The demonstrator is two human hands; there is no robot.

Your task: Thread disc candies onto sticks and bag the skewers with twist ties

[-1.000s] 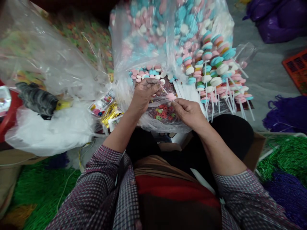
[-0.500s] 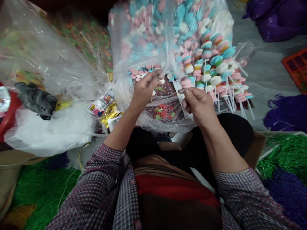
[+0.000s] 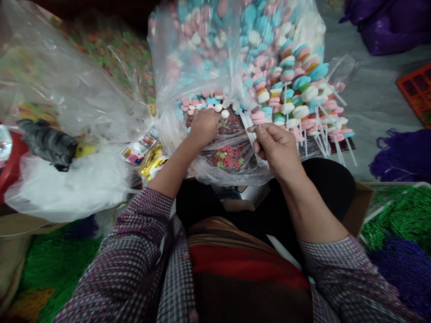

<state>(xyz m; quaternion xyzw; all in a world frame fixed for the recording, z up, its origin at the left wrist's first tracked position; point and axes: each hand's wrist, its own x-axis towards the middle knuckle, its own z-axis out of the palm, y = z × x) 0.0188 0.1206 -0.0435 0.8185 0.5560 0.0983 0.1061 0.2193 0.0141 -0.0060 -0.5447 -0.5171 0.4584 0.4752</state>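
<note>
My right hand is closed, thumb and forefinger pinching a marshmallow skewer, whose pink marshmallow shows just above the fingertips. Most of its stick is hidden by the hand. Over the near edge of a pile of loose pink, blue and white marshmallows is my left hand, its fingers curled down; what they pinch, if anything, is hidden. White sticks lie between the hands. Gummy rings, red and green, sit on clear plastic nearer my lap.
A big clear bag of marshmallows stands behind the pile. To the right lie several finished marshmallow skewers. On the left are another clear plastic bag, a grey-black striped bundle and gold foil packaging. An orange crate is far right.
My right hand moved right with the marshmallow skewer, away from my left hand. The left hand let go of the skewer's upper end, then lowered to the loose marshmallows.
</note>
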